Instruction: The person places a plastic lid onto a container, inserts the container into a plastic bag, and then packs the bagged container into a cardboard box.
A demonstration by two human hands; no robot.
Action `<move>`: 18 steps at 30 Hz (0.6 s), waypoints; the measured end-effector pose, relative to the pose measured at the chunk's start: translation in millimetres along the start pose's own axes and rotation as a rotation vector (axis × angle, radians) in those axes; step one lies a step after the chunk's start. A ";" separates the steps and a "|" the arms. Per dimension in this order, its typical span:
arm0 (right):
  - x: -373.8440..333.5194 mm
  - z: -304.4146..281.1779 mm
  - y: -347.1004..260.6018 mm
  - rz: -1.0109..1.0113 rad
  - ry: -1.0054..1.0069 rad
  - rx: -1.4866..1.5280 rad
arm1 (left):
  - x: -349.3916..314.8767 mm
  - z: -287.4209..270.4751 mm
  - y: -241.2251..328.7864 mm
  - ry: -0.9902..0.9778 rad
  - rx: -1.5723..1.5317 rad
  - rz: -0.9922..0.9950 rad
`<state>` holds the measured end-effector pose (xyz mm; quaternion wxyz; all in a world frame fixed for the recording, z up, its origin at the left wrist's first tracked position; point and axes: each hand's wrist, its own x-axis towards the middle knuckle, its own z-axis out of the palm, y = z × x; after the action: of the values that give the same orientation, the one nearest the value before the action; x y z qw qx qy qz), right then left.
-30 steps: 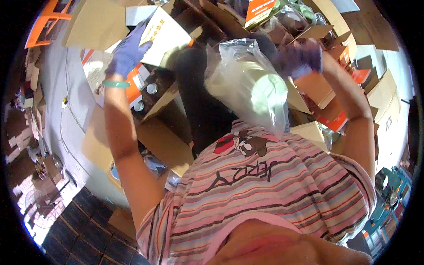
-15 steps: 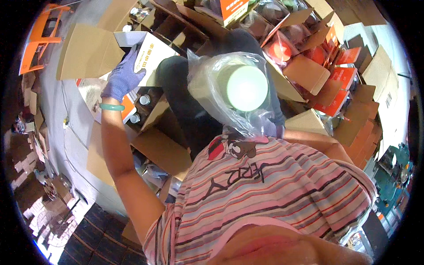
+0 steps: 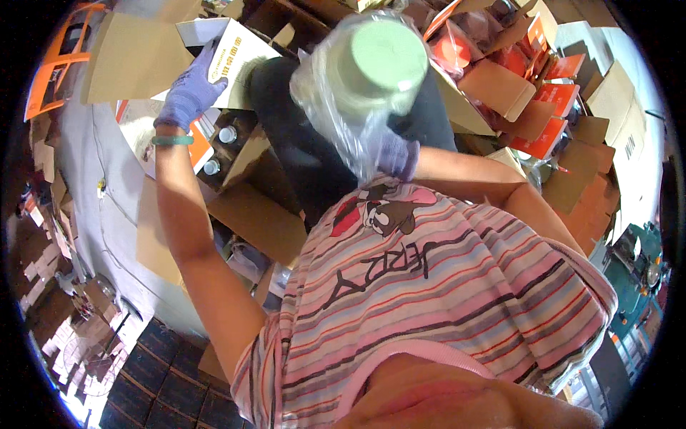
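Observation:
My left hand (image 3: pixel 191 89), in a purple knit glove with a green bangle behind it at the wrist, grips a white carton (image 3: pixel 236 64) with yellow print. Its thumb lies apart on the carton's face, and its fingers reach up along the open edge. Above my lap is a container with a round pale-green top (image 3: pixel 389 53), wrapped in a clear plastic bag (image 3: pixel 332 93). My right hand (image 3: pixel 396 154), gloved alike, holds it from below at the near side; the bag and container hide most of its fingers.
Bottles with white caps (image 3: pixel 227 134) stand in a cardboard box beside my left knee. An open brown flap (image 3: pixel 132 57) rises at the far left. To the right, orange-and-white cartons (image 3: pixel 550 132) and loose flaps crowd round bagged items with red tops (image 3: pixel 451 53).
My right hand has lifted the wrapped container farther from me and slightly left, tilting its top. More of the right glove shows. My left hand stays on the white carton; the view has shifted slightly.

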<state>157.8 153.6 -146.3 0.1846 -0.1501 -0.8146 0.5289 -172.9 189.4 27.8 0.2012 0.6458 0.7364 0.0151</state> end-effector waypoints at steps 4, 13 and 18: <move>35.5 -90.0 -120.2 0.604 0.214 0.555 | 3.3 6.2 2.2 0.084 0.008 0.040; 15.1 -271.6 -80.1 0.478 -0.394 0.091 | -4.3 4.4 13.5 0.056 -0.010 0.108; 137.4 -283.9 -61.3 -0.261 -0.017 -0.522 | -9.2 11.1 10.3 0.083 0.069 0.102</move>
<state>163.4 418.7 35.1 0.1995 -0.0818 -0.9371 0.2746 -158.9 179.7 23.1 0.1473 0.6879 0.7102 0.0267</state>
